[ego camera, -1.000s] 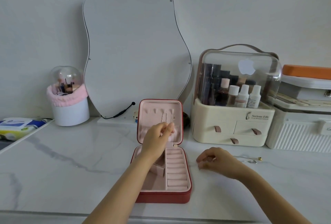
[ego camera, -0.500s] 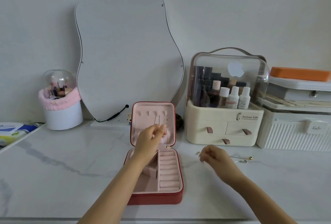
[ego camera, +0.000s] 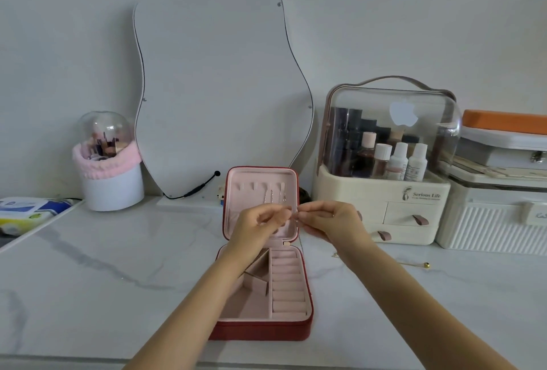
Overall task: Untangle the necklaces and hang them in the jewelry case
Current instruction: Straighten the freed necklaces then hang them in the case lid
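Marble counter carries your open jewelry case. Before its upright lid, your left hand and right hand pinch a thin necklace; another chain lies right of the case.

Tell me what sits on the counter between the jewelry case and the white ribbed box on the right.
Head view: the cream cosmetics organizer stands at the back, and a thin gold-beaded chain lies on the counter in front.
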